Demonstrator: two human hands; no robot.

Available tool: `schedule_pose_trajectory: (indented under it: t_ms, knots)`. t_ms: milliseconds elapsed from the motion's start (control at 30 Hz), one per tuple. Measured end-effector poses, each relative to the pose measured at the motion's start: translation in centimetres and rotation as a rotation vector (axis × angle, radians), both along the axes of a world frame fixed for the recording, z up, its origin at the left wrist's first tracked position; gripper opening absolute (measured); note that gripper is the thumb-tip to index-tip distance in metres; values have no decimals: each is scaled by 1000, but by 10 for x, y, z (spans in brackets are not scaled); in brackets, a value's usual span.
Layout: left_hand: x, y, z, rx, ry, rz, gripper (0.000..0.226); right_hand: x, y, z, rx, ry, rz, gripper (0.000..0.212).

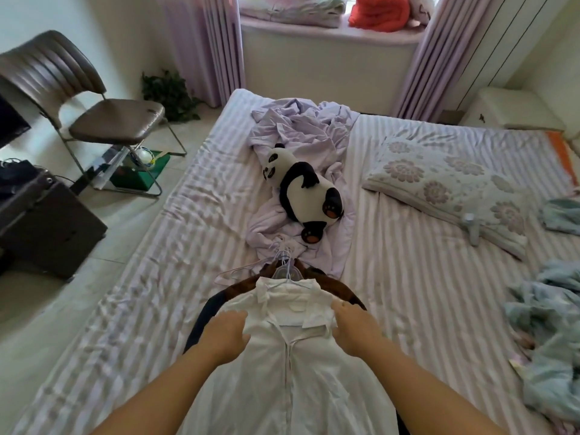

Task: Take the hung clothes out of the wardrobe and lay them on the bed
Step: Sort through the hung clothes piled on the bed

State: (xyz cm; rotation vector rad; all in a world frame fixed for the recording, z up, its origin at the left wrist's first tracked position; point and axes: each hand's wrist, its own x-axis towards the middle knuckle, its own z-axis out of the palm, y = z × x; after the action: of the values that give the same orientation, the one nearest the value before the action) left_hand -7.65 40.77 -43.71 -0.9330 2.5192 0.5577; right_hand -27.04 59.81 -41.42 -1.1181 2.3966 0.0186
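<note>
The white shirt (pixel 292 356) is lying front-up on the bed (pixel 408 293), on its hanger (pixel 285 271), topping a stack with a brown garment (pixel 332 285) and a dark one (pixel 204 315) peeking out beneath. The left hand (pixel 224 335) is gripping the cloth at one shoulder, fingers curled into it; the right hand (pixel 353 329) is doing likewise at the other, pinching the fabric near the collar. The step in hand seems to be settling the stack flat. To do it well, both hands should be drawing the shoulders outward evenly, so the placket is running straight and the lower garments are not bunching, and keeping the hanger hooks together, pointing away. Those hooks are lying just beside a crumpled lilac sheet (pixel 301 133) bearing a panda toy (pixel 309 189), so pushing the stack further up risks snagging. A floral pillow (pixel 448 183) and blue cloths (pixel 546 334) are lying well apart to the right; a chair (pixel 94 114) is standing off left.
</note>
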Motion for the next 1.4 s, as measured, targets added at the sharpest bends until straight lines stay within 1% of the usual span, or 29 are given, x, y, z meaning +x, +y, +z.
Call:
schedule_pose_trajectory:
  t_ms: [133,200,300,433,567,700,833,900,1067,1133,1200,1267,1333,1400]
  knots:
    - [-27,-24,-37,20,68,77,38,-24,-11,-44,11,-26,-32,39]
    - [-37,-31,-55,19,77,115,47,-34,-14,-63,14,-37,-55,42]
    - [-47,-39,-81,-6,35,141,66,-46,-19,-89,8,-38,-93,53]
    - [-43,-42,-114,13,77,121,72,-48,-18,-119,57,-40,-134,75]
    - [-37,-32,-135,-79,-27,47,92,-48,-13,-145,108,-91,-166,88]
    - [-35,-33,-144,-114,-29,28,96,-51,-13,-156,134,-162,-221,97]
    - [-39,-35,-146,-102,-22,40,93,-48,-13,-162,133,-158,-242,98]
    - [-45,-35,-145,-74,4,109,86,-46,-13,-162,107,-154,-267,96]
    - [-49,-37,-138,16,213,341,46,-35,-9,-158,79,-143,-324,88]
    - [-46,-36,-134,45,246,400,28,-29,-9,-155,17,-152,-387,75]
    - [-43,-34,-131,49,260,435,13,-25,-9,-152,-88,-135,-461,55]
    - [-41,-32,-129,41,291,471,7,-21,-10,-150,-154,-115,-507,40]
    - [-38,-31,-126,42,322,501,7,-19,-7,-148,-221,-90,-526,28]
    - [-35,-29,-123,37,331,494,7,-16,-4,-143,-289,-71,-516,23]
